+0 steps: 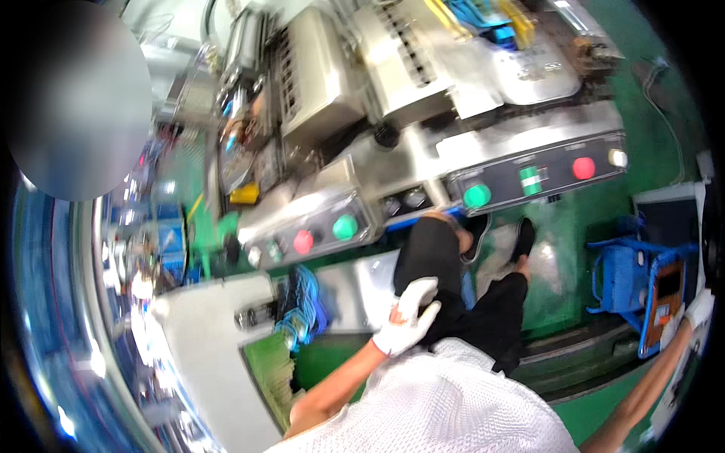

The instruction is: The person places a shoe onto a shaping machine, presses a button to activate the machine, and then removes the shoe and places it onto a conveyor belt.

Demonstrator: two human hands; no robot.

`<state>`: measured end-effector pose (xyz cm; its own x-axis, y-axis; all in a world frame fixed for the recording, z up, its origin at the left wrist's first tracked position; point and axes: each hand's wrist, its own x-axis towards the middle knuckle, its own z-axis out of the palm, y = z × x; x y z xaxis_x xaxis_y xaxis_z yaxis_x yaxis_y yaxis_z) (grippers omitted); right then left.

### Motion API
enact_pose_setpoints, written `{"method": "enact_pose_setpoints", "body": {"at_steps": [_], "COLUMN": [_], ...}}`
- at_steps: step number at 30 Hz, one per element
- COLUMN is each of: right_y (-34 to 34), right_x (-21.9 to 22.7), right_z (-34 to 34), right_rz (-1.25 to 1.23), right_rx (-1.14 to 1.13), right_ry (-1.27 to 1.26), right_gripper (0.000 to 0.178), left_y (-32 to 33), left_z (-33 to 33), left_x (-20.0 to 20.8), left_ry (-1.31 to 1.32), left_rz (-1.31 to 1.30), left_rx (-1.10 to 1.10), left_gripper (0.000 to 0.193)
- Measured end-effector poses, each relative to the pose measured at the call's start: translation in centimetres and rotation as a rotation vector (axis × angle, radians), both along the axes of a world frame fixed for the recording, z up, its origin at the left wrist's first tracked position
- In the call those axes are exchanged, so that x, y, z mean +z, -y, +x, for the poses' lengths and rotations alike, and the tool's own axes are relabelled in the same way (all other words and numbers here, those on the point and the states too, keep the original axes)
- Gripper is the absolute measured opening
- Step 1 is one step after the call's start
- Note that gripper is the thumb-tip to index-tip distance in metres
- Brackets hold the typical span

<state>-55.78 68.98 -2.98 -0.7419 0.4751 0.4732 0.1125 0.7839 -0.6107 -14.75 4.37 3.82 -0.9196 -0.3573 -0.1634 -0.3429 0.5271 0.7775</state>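
My left hand [408,317], in a white glove with skin showing at the wrist, hovers over or rests on my black-trousered thigh. Its fingers are apart, and I see nothing in them. Far out at the right edge is my gloved right hand [699,309], beside a white upright edge and above a blue frame [643,291] with a brown panel. The fingers there are too small and blurred to read. Ahead of me, a machine's control panel [507,186] carries a green and a red button. A second panel [291,249] with similar buttons sits to its left.
Metal housings [321,72] fill the machine behind the panels. Blue parts [495,30] lie at its far right, near a white sheet [476,94]. Bundled blue cords [302,306] hang beside a white cabinet [204,347] at left. A cable [664,113] trails over the green floor.
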Motion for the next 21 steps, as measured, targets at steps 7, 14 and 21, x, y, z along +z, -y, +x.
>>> {"method": "enact_pose_setpoints", "body": {"at_steps": [7, 14, 21], "right_y": [34.6, 45.3, 46.8], "right_x": [-6.1, -6.1, -4.9], "right_z": [20.7, 21.5, 16.6], "right_rz": [-0.621, -0.286, 0.519], "right_rx": [0.572, 1.09, 1.265], "right_ry": [0.607, 0.893, 0.876], "right_gripper": [0.068, 0.063, 0.064], "left_y": [7.2, 4.1, -5.9], "left_z": [14.1, 39.1, 63.8], "left_x": [-2.4, -10.5, -8.5], "left_ry": [0.028, 0.338, 0.997], "left_rz": [-0.11, -0.168, -0.779], "left_rx": [0.415, 1.155, 1.679], "left_gripper": [0.03, 0.035, 0.06]}}
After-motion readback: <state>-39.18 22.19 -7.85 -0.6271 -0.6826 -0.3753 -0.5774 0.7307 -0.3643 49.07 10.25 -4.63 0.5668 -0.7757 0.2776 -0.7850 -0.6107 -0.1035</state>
